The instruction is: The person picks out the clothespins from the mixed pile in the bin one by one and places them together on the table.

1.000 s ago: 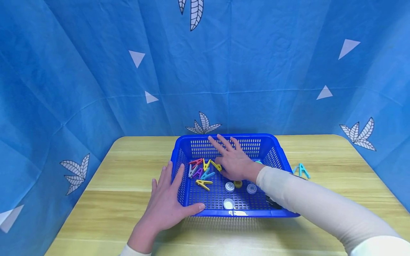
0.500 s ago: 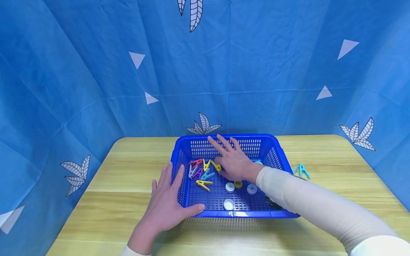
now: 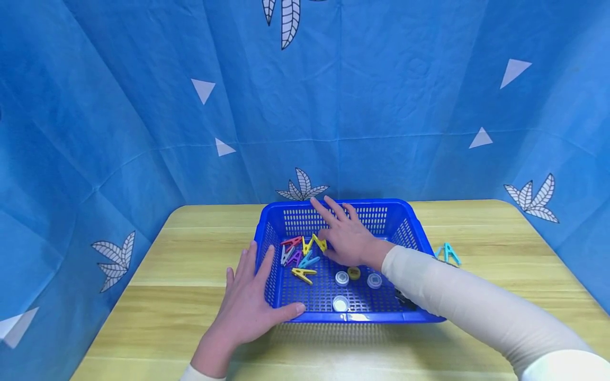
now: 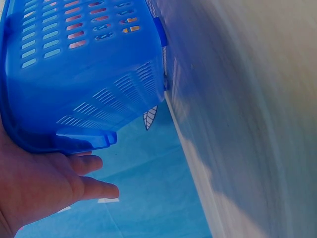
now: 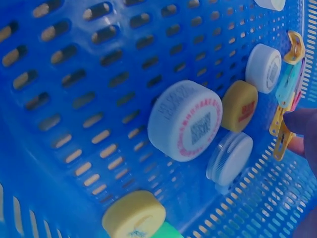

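My right hand [image 3: 349, 241] reaches into a blue plastic basket [image 3: 371, 317] and pinches a yellow clothespin [image 3: 320, 243] between thumb and index finger, the other fingers spread toward the back wall. In the right wrist view the held clothespin [image 5: 282, 141] shows at the fingertips. Left of it lie a yellow clothespin [image 3: 307, 245], a red one [image 3: 292, 241], a purple one [image 3: 295, 258] and a light blue one [image 3: 309, 259]. My left hand [image 3: 248, 307] touches the basket's left front corner with straight fingers; in the left wrist view its fingers [image 4: 96, 188] extend past the rim.
Several bottle caps, such as a white cap [image 5: 185, 121] and a yellow cap [image 5: 240, 106], lie on the basket floor. A dark object [image 3: 404, 300] sits partly behind my right sleeve. Turquoise clothespins [image 3: 449, 253] lie on the wooden table [image 3: 190, 254] to the right. A blue curtain hangs behind.
My right hand and the pinched yellow clothespin have shifted slightly left and toward the basket's back. My left hand has stayed at the corner.
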